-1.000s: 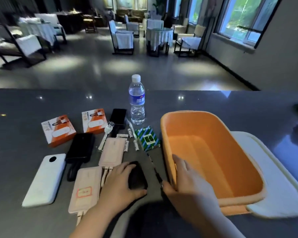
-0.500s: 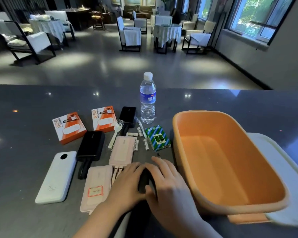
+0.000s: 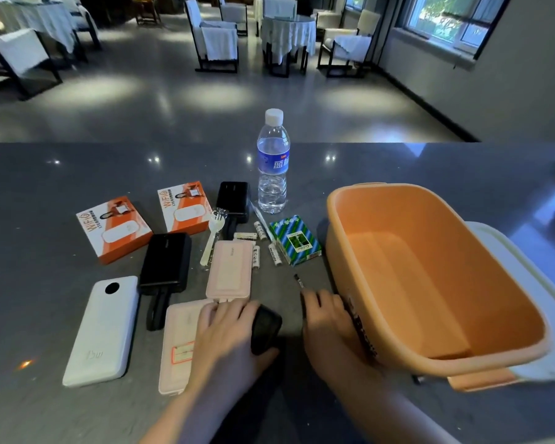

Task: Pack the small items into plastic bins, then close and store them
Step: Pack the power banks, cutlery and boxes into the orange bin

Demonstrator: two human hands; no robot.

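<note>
From the head camera, a person at a dark grey counter starts packing small electronics into an orange bin, which sits empty with its white lid lying under and beyond it on the far side from the items. The right hand, which half a second ago overlapped the left over a small black case, has pulled away toward the bin; it now rests against the bin's near wall with fingers curled down over a thin black pen, though whether they actually pinch it cannot be told. The left hand stays on the case, fingers curled over its top and thumb under its near edge, just beside the bin. Nothing has gone in yet. Farther from the bin lie two pink power banks, a white power bank, a black power bank and two orange WiFi boxes; close to the bin's far corner sit a green-striped box, loose batteries and a water bottle. The hands parting suggests each is about to lift its own item, the first transfers of the task
</note>
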